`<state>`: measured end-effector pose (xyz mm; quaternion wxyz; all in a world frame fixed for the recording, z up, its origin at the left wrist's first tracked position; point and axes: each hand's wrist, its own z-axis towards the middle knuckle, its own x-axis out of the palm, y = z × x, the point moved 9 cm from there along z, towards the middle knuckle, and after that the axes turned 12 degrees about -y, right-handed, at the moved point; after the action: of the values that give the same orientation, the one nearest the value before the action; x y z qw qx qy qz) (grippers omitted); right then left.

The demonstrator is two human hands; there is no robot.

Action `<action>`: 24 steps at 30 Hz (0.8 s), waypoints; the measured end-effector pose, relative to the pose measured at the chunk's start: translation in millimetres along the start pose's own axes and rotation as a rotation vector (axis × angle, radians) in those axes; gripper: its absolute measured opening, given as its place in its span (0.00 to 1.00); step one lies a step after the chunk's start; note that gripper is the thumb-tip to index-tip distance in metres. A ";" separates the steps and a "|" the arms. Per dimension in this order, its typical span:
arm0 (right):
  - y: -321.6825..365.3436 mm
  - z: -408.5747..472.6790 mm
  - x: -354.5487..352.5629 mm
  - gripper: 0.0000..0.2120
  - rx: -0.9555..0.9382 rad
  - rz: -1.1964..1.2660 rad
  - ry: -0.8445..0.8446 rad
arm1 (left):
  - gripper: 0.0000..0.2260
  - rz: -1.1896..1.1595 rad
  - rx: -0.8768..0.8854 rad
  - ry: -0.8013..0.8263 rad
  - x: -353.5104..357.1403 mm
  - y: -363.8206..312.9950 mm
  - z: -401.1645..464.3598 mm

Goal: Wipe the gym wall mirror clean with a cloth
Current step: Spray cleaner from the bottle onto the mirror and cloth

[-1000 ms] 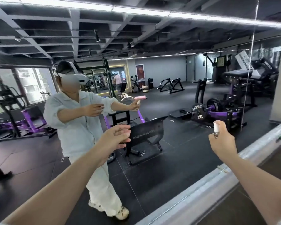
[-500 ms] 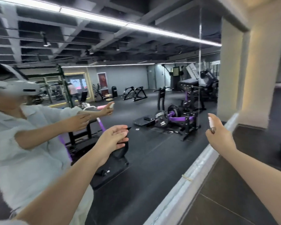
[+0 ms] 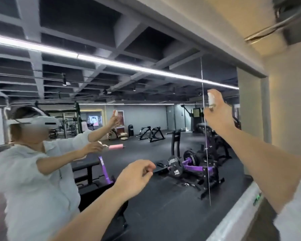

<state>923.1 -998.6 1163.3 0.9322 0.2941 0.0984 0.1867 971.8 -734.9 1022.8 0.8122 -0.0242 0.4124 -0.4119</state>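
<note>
right hand (image 3: 217, 117): raised far right, gripping small white spray bottle (image 3: 211, 98) before wall mirror (image 3: 163, 197) | left hand (image 3: 135, 178): lower, nearer, fingers loosely curled, holding nothing

The wall mirror (image 3: 146, 197) fills the left and centre of the scene, running from a pale sill low on the right up to a grey beam at the top. A thin vertical seam on the right divides it into panels. Its glass reflects a dark gym floor, black and purple machines, ceiling light strips and a person in a pale shirt. A small white spray bottle (image 3: 211, 100) is held upright, high on the right, close to the glass beside the seam; only its top shows above the gripping fingers. No cloth can be made out.
</note>
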 end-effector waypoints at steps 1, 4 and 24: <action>-0.9 9.6 3.8 0.25 -0.020 0.010 0.017 | 0.10 0.130 0.067 0.014 8.3 -11.9 6.4; -20.8 36.1 5.3 0.21 -0.047 0.026 0.032 | 0.12 0.200 0.111 -0.013 33.7 -47.5 29.8; -360.8 141.3 17.2 0.31 0.170 -0.269 0.196 | 0.10 0.031 0.172 0.073 305.3 -119.1 210.1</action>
<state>1084.9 -1337.1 1065.1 0.9065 0.3362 0.2428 0.0790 1137.2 -1087.0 1007.9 0.8019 0.0668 0.4053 -0.4339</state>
